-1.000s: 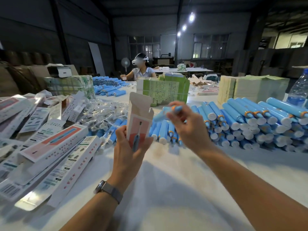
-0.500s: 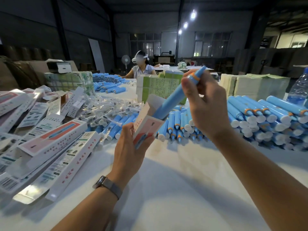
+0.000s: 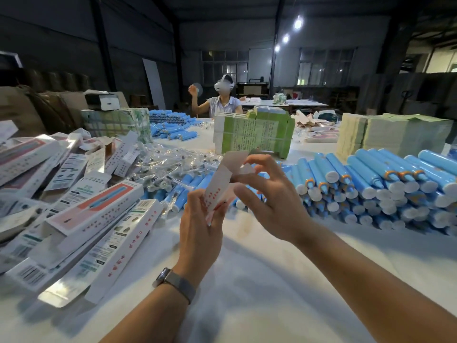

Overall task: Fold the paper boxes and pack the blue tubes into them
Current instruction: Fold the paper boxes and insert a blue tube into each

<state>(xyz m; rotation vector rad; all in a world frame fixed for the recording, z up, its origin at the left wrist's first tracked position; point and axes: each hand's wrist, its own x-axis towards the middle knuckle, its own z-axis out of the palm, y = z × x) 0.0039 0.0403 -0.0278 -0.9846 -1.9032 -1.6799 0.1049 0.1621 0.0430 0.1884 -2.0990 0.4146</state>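
Both hands hold one paper box (image 3: 218, 188) tilted above the white table (image 3: 247, 268): the left hand (image 3: 200, 219) grips its lower end, the right hand (image 3: 269, 194) pinches the open top flap; stacked blue tubes (image 3: 371, 184) lie just behind

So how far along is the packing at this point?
Done: a heap of closed printed boxes lies at left. In hand: the left hand grips an upright box while the right hand works its open top flap; no tube shows, so whether one is inside cannot be told. Left: a large stack of blue tubes at right remains unpacked.
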